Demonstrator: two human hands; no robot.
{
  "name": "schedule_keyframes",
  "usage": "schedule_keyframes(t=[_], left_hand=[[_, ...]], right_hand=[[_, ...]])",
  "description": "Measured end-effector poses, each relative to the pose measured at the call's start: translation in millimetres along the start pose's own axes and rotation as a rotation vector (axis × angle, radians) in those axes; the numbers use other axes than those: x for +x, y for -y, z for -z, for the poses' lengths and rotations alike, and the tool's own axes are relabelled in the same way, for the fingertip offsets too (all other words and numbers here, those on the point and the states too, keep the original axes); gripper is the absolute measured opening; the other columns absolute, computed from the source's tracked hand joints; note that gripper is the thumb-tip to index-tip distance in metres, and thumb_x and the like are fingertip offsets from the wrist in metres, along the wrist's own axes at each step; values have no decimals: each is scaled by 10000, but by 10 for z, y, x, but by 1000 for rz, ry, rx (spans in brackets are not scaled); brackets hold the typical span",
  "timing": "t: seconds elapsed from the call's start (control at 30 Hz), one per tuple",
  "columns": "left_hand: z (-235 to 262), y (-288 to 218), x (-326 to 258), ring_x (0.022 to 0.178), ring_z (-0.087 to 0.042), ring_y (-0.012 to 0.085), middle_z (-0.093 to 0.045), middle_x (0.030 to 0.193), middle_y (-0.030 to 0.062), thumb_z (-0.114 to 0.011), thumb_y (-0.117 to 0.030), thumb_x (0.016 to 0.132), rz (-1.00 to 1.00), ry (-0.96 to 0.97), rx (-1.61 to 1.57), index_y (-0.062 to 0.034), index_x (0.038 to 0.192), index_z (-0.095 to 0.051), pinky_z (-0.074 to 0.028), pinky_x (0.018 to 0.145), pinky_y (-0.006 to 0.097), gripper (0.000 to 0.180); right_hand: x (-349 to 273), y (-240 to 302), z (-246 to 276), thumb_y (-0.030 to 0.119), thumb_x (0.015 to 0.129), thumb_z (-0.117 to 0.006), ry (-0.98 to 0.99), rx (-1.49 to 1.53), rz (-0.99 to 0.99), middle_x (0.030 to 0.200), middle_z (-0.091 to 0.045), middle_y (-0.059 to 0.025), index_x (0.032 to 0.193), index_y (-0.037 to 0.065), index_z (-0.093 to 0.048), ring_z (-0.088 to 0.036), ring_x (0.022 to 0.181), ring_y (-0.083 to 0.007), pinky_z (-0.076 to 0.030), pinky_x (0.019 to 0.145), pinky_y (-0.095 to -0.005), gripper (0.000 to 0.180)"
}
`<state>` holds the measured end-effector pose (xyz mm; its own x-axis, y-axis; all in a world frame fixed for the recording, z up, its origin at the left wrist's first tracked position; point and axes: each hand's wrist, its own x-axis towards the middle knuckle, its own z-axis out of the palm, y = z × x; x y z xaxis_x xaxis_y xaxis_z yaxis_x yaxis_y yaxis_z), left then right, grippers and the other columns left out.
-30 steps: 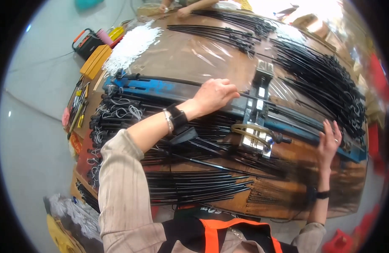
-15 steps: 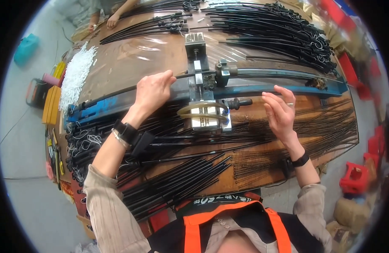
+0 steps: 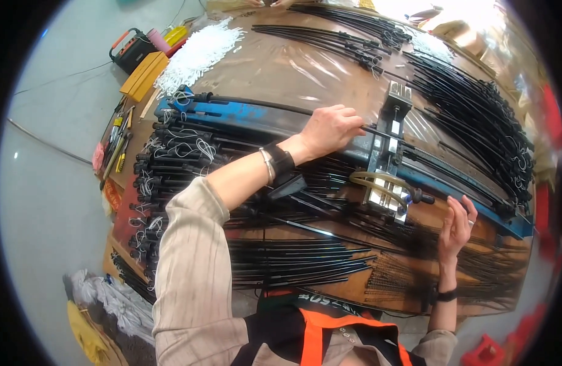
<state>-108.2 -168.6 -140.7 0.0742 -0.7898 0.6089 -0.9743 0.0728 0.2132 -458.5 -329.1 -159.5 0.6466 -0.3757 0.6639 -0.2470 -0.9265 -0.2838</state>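
My left hand (image 3: 332,129) is closed around a thin black rod (image 3: 262,104) lying along a long blue metal rail (image 3: 232,113). To its right the rod reaches a metal clamp fixture (image 3: 387,196) mounted across the rail. Curved tan hoses (image 3: 371,177) are fitted to the fixture's near block. A black knobbed handle (image 3: 426,199) sticks out from its right side. Just beyond this knob is my right hand (image 3: 456,227), its fingers loosely bent and apart, with nothing seen in them. Whether a fingertip touches the knob is unclear.
Black rods with white cords (image 3: 171,152) lie bundled at the left; more black rods (image 3: 476,128) lie far right. Loose black rods (image 3: 299,262) and thin dark springs (image 3: 409,274) cover the near side. A white pile of small pieces (image 3: 198,58) sits far left. Another person's hands show at the top edge.
The view has turned, shifting the bench rightward in the picture. My left hand stays on the rod, my right near the knob. A dark block right beside the clamp no longer shows there.
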Motion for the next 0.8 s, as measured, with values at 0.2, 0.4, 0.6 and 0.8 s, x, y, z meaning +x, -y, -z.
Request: schedule_keyframes(t=[0.2, 0.4, 0.6, 0.8], left_hand=[[-31, 26, 73, 752, -647, 325, -635, 791, 94, -639, -268, 906, -6, 142, 20, -90, 852, -615, -515, 615, 417, 188], [-4, -101, 164, 696, -665, 346, -669, 742, 134, -576, -243, 934, 130, 231, 148, -107, 838, -596, -520, 576, 459, 167], [-34, -149, 241, 717, -644, 374, -652, 746, 153, -558, -256, 947, 169, 315, 160, -97, 835, -566, -500, 600, 470, 195], [5, -180, 203, 718, -630, 380, -638, 745, 156, -559, -249, 946, 166, 312, 139, -85, 825, -545, -486, 594, 471, 204]], right_hand=[[-110, 34, 49, -9, 921, -589, 20, -13, -16, 1068, -693, -105, 1043, 4, -690, -536, 1179, -301, -420, 991, -393, 159], [-231, -10, 67, -1, 876, -629, -19, 10, -60, 990, -701, -89, 998, 37, -697, -580, 1090, -308, -441, 952, -398, 145], [-184, 8, 41, 23, 861, -646, -36, 35, -89, 971, -701, -69, 997, 45, -696, -590, 1044, -293, -437, 898, -381, 147], [88, 146, -234, 51, 898, -616, 139, 188, -170, 907, -678, -76, 1059, 16, -665, -613, 930, -261, -447, 815, -350, 172]])
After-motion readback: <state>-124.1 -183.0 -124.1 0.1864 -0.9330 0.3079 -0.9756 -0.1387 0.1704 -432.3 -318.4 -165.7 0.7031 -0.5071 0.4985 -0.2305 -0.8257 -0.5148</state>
